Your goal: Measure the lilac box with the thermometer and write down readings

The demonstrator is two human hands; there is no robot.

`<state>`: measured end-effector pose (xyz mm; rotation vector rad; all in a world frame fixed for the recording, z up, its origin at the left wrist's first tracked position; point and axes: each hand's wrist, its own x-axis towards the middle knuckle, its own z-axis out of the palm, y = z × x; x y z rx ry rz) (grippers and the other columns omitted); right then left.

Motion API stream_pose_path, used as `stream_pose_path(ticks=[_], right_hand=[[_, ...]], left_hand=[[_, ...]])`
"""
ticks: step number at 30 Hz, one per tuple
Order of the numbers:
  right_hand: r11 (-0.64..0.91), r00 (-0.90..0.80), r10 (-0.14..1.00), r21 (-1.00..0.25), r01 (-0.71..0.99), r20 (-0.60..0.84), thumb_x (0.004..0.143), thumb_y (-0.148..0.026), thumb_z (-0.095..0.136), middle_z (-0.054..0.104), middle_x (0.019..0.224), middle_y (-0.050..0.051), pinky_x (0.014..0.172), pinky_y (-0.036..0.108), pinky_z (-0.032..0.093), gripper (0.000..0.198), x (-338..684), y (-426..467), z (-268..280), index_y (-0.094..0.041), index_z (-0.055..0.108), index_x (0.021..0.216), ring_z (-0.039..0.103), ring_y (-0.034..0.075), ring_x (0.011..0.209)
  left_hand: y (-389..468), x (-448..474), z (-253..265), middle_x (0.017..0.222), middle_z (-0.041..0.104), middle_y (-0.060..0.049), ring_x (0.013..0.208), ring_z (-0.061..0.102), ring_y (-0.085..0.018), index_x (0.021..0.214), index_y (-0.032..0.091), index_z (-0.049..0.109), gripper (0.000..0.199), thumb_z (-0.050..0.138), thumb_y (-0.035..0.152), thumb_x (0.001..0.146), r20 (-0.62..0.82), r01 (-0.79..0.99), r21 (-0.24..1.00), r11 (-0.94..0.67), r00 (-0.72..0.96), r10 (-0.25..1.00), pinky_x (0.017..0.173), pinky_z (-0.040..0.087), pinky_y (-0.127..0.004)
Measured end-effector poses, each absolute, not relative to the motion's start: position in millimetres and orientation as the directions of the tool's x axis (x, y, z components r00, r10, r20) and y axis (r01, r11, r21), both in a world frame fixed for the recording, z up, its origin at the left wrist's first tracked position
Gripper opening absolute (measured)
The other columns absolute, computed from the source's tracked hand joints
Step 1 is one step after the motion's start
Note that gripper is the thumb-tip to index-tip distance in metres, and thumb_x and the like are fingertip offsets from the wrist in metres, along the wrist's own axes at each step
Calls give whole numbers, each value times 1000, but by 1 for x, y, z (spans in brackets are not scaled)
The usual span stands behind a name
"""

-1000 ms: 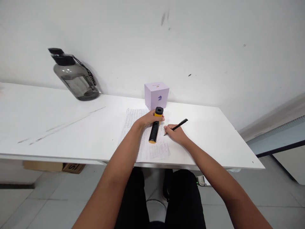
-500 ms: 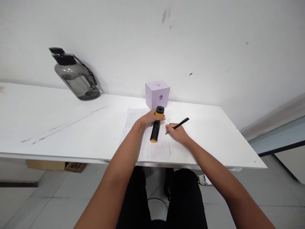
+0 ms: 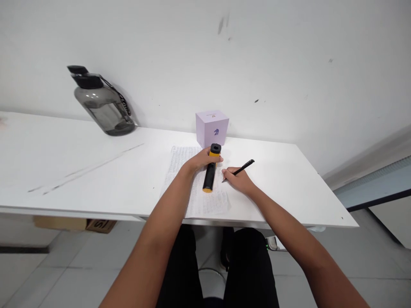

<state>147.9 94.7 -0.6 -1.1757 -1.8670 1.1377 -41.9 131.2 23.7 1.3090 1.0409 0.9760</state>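
Note:
My left hand point(image 3: 201, 160) is closed around a black-and-yellow handheld device point(image 3: 210, 173), its black round end facing up toward me. The device is held above sheets of paper point(image 3: 183, 158) covered in dense handwriting, and its exact kind is unclear. In my right hand point(image 3: 236, 179) is a black pen point(image 3: 245, 166), pinched between thumb and fingers. The pen's tip points down at the right side of the paper; whether it touches is too small to tell. Just behind my left hand stands a pale purple box point(image 3: 212, 128) with a dark emblem.
A grey see-through water bottle point(image 3: 105, 109) with a black lid and strap stands at the back left of the white table point(image 3: 80, 171), against the wall point(image 3: 160, 51). Below the table lies a cardboard box point(image 3: 61, 222). A blurred skin-toned shape shows at the far left edge.
Very little differs. The pen tip and my right hand have shifted slightly left, while my left hand keeps the handheld device in nearly the same place.

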Motion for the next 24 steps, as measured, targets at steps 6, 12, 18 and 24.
stream_pose_path(ticks=[6, 12, 18, 24], right_hand=[[227, -367, 926, -907, 355, 88, 85, -46, 53, 53, 55, -2, 57, 26, 37, 37, 148, 96, -3, -19, 60, 60, 45, 12, 55], [268, -341, 930, -886, 379, 136, 85, -46, 51, 54, 57, -1, 59, 27, 37, 37, 148, 99, -6, -19, 60, 61, 47, 13, 58], [274, -332, 932, -884, 378, 147, 85, -46, 51, 55, 58, -1, 60, 27, 38, 38, 148, 99, -5, -19, 58, 60, 49, 13, 59], [246, -354, 928, -902, 354, 114, 84, -46, 52, 56, 58, -1, 60, 27, 39, 36, 148, 97, -2, -19, 58, 60, 49, 13, 58]], left_hand=[[130, -42, 26, 87, 62, -1, 75, 56, -13, 89, 19, 60, 40, 82, 29, 58, -64, 66, 997, 48, 262, 963, 70, 45, -31], [130, -41, 26, 88, 62, -2, 79, 58, -15, 89, 19, 59, 40, 82, 30, 58, -45, 56, 998, 31, 263, 964, 75, 48, -32], [133, -45, 21, 88, 62, -2, 75, 58, -14, 91, 19, 59, 38, 80, 32, 62, -40, 92, 996, 15, 279, 959, 71, 46, -32], [140, -48, 13, 82, 60, 0, 67, 56, -12, 94, 20, 59, 41, 81, 31, 62, -51, 112, 994, 19, 289, 956, 66, 43, -30]])
